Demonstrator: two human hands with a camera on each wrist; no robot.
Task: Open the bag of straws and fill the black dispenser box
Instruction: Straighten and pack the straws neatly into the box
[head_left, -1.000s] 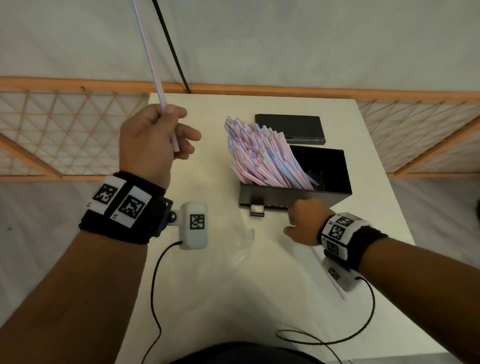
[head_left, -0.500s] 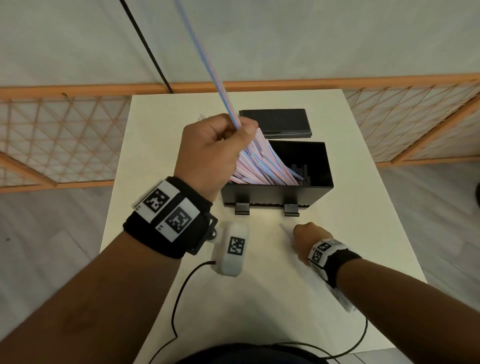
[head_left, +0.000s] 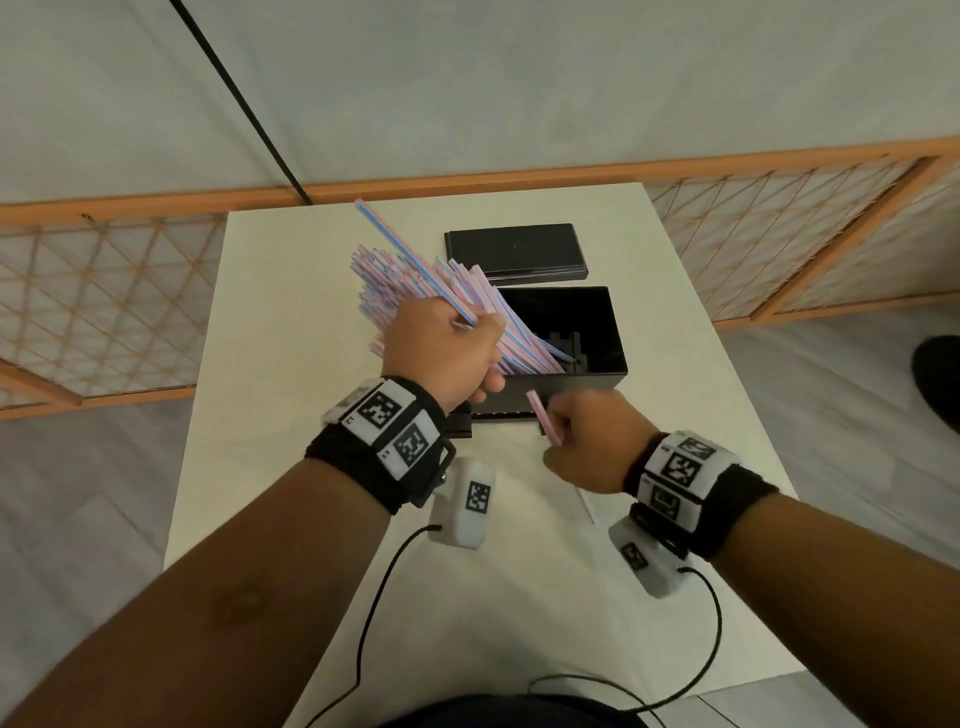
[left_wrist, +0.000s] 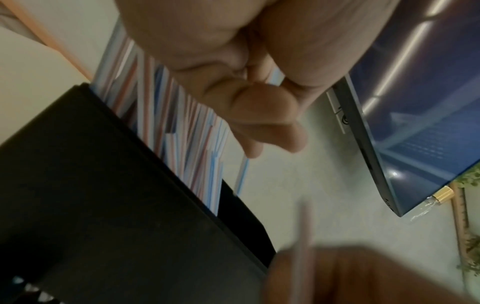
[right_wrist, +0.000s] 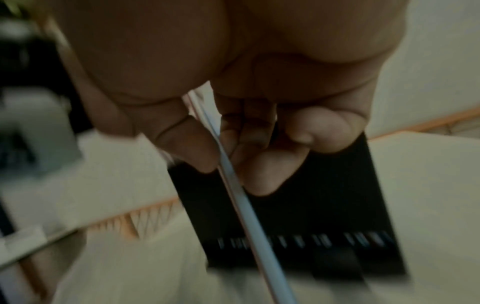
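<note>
The black dispenser box (head_left: 597, 332) stands open mid-table, with a bundle of pink and blue striped straws (head_left: 410, 291) leaning out over its left side. My left hand (head_left: 467, 338) is over that bundle and grips one blue striped straw (head_left: 405, 249) that points up and away to the left. In the left wrist view its curled fingers (left_wrist: 259, 115) lie against the straws (left_wrist: 176, 127) above the box wall (left_wrist: 103, 185). My right hand (head_left: 563, 436) is at the box's front and pinches a single pink straw (head_left: 540, 415). The right wrist view shows that straw (right_wrist: 241, 197) between thumb and fingers.
The flat black lid (head_left: 514, 249) lies behind the box on the white table (head_left: 291, 364). An orange lattice fence (head_left: 104, 296) runs behind and beside the table. Black cables (head_left: 711, 639) trail over the table's near edge. A dark screen (left_wrist: 415, 102) hangs on the wall.
My left hand has come down and right from the table's left side, bringing the blue straw onto the bundle. My right hand has lifted a pink straw off the table toward the box front.
</note>
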